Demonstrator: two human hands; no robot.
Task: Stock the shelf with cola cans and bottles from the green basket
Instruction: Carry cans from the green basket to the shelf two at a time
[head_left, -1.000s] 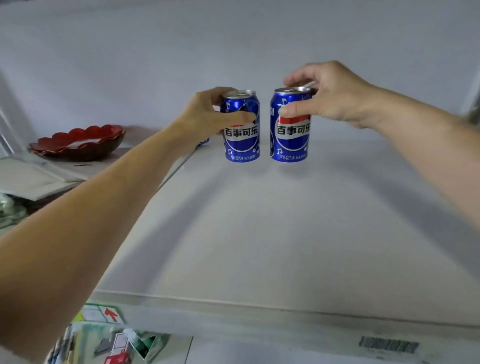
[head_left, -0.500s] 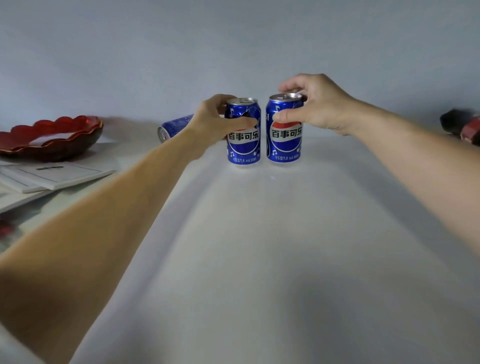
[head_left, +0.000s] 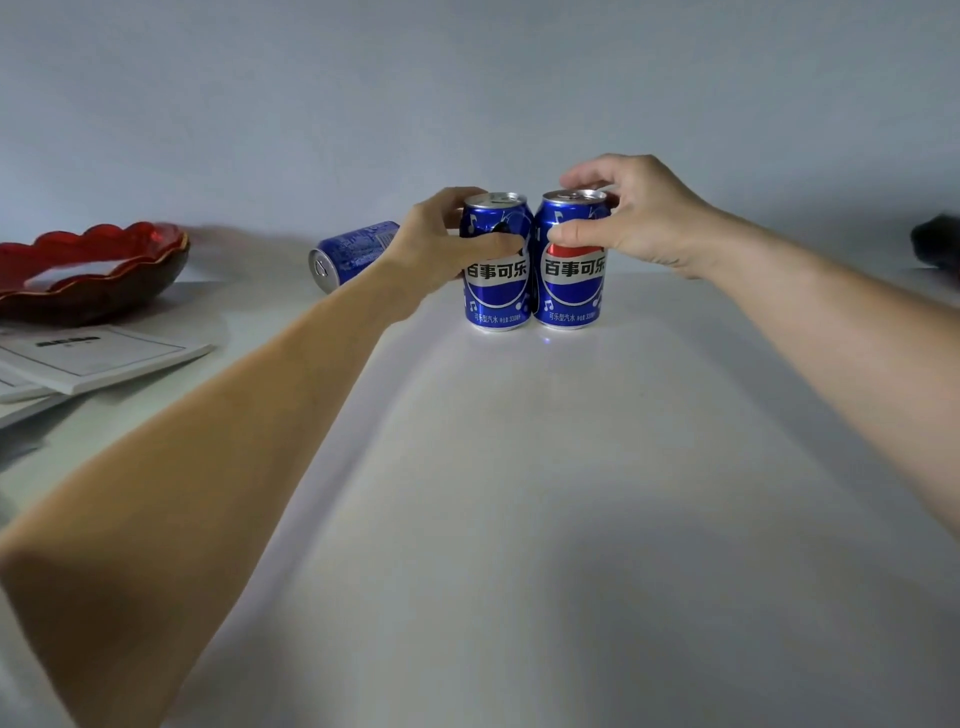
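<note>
1. 3 blue cola cans are on the white shelf (head_left: 519, 493): 2 upright, 1 lying.
2. Left can (head_left: 497, 291) and right can (head_left: 571, 283) stand touching, labels facing the camera; the fallen can (head_left: 349, 254) lies behind-left, its top pointing front-left.
3. Left hand (head_left: 441, 249) grips the left can's side; right hand (head_left: 631, 218) pinches the right can near its top.

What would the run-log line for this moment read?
left hand: grips left can | right hand: grips right can | both upright on shelf, side by side | third can: lying behind
</note>
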